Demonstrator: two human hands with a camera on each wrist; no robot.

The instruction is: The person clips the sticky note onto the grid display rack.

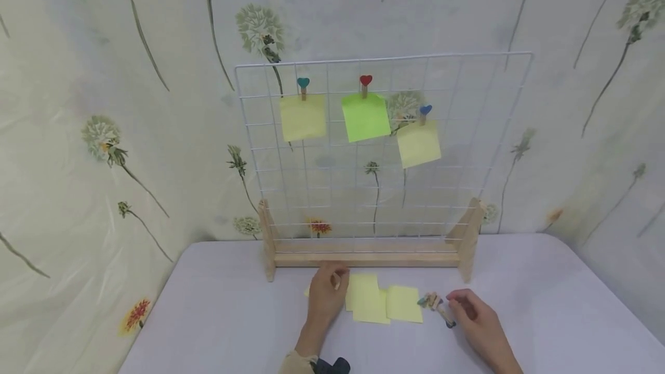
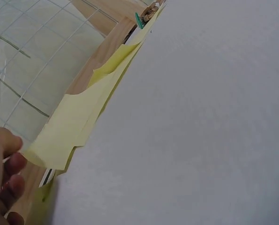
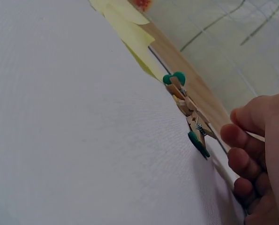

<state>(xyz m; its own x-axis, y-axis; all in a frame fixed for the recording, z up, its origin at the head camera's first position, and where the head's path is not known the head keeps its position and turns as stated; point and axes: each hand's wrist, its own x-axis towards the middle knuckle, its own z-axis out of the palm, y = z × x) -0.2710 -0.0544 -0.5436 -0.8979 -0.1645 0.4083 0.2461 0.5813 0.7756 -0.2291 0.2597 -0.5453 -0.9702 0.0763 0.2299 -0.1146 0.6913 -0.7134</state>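
Several pale yellow sticky notes lie overlapping on the table, in front of the rack. My left hand is at their left end, thumb and forefinger pinching a sticky note by its edge, which curls up in the left wrist view. Part of another yellow note peeks out from behind this hand. To the right of the notes lies a small pile of wooden clothespins with heart tops, green ones among them. Close beside the pile, my right hand has its fingers loosely curled, with nothing seen between them.
A white wire grid stands upright in a wooden base at the back of the white table. Clothespins hold a yellow note, a green note and a tilted yellow note on it. Flower-patterned sheeting hangs behind.
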